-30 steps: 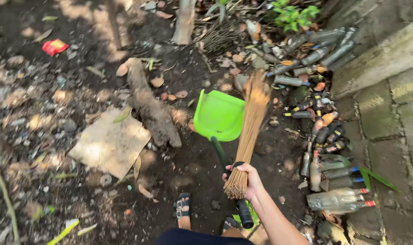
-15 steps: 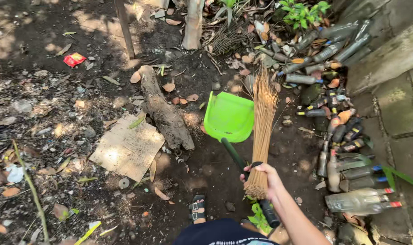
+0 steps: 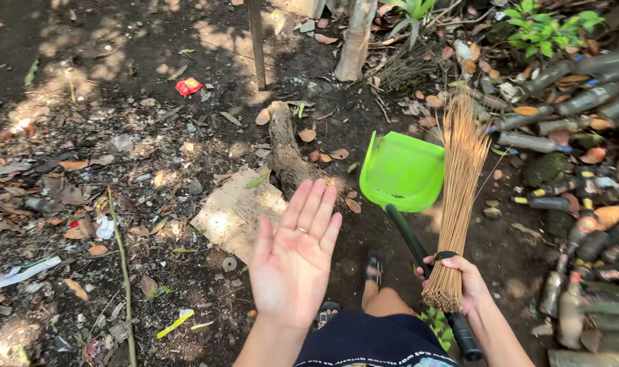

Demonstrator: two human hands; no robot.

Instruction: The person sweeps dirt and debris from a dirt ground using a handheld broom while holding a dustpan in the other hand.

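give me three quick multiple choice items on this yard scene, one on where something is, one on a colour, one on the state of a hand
1. Where does the flat cardboard piece lie?
A. on the soil left of the dustpan
B. on top of the bottles
C. inside the dustpan

2. What colour is the dustpan scoop?
A. red
B. bright green
C. blue

3. How is the left hand?
A. closed on a bottle
B. open, palm up, empty
C. gripping the broom

Answers:
1. A, it lies on dirt beside the log, left of the scoop.
2. B, the scoop is bright green on a dark handle.
3. B, its fingers are spread with nothing in it; the right hand grips the stick broom and the dustpan handle.
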